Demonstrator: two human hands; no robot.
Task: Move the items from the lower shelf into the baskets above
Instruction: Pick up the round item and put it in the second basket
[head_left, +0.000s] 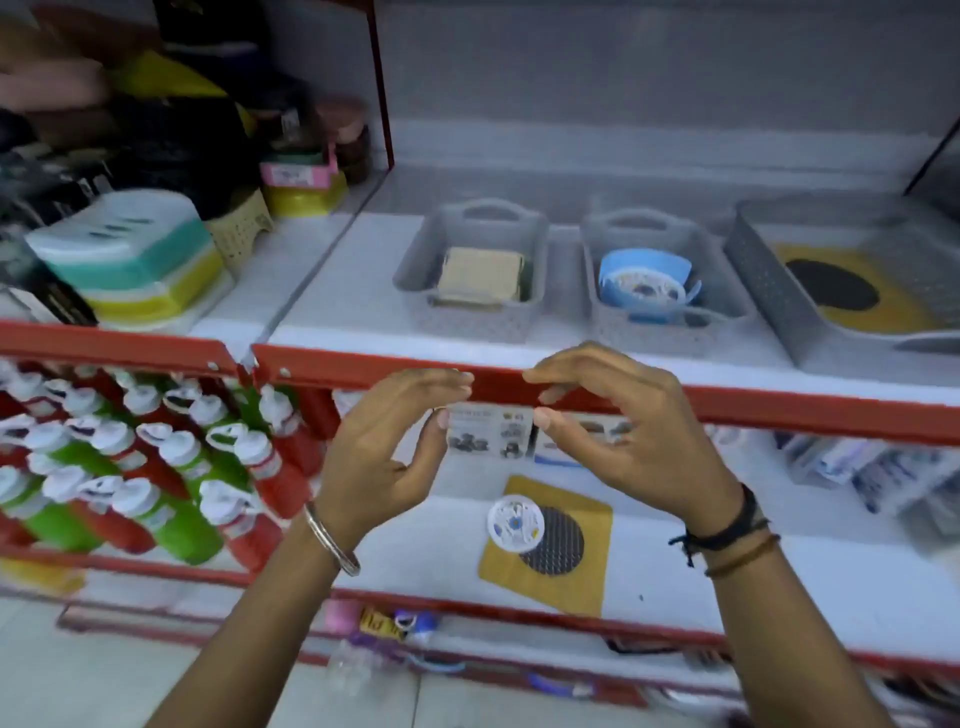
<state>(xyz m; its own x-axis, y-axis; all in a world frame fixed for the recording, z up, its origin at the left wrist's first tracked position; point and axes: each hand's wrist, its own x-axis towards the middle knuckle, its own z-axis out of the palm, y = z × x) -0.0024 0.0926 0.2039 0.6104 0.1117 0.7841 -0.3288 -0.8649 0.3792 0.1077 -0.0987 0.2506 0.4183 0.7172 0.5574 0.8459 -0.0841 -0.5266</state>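
My left hand (395, 441) and my right hand (623, 436) hover in front of the upper shelf's red edge, fingers curved and apart, with nothing clearly gripped. Between my thumbs, further back on the lower shelf, stands a small printed box (491, 431); whether they touch it is unclear. A yellow mat with a black mesh circle (566, 577) lies on the lower shelf, with a white round disc (516, 523) on it. Above are three grey baskets: the left basket (415, 260) holds a beige pad, the middle basket (589, 244) a blue item, the right basket (753, 249) a yellow mat.
Red and green bottles (156, 478) fill the lower left bay. Stacked plastic containers (130, 260) sit upper left. Packaged goods (857, 467) lie at the right of the lower shelf. A red upright post (382, 88) divides the bays. More items lie on the bottom shelf.
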